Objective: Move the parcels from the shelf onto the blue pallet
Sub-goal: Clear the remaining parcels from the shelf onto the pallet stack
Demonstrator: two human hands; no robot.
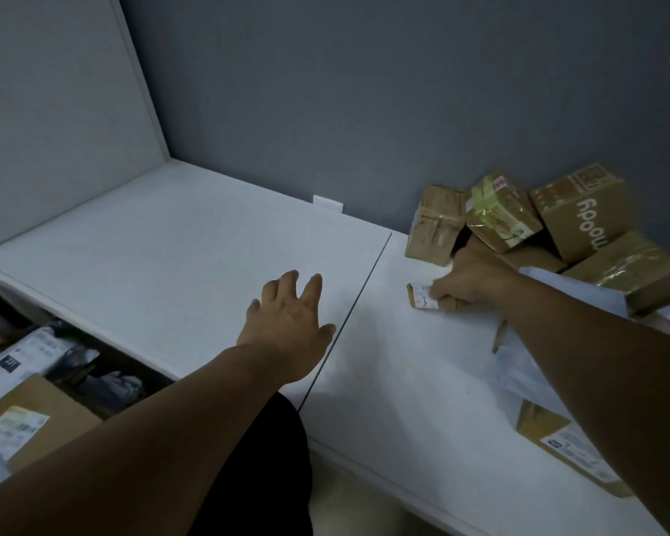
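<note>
White shelf [194,241]: four brown boxes [585,210] piled against the wall [364,110]; one small labelled box [422,297], pinched by the right grip [469,280]; left grip [287,319] spread, holding nothing.

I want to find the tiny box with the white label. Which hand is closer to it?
Right. The right hand holds the tiny box; the left hand is spread open, off to its left.

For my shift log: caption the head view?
Right hand grips a small parcel on the white shelf; left hand spread open.
</note>
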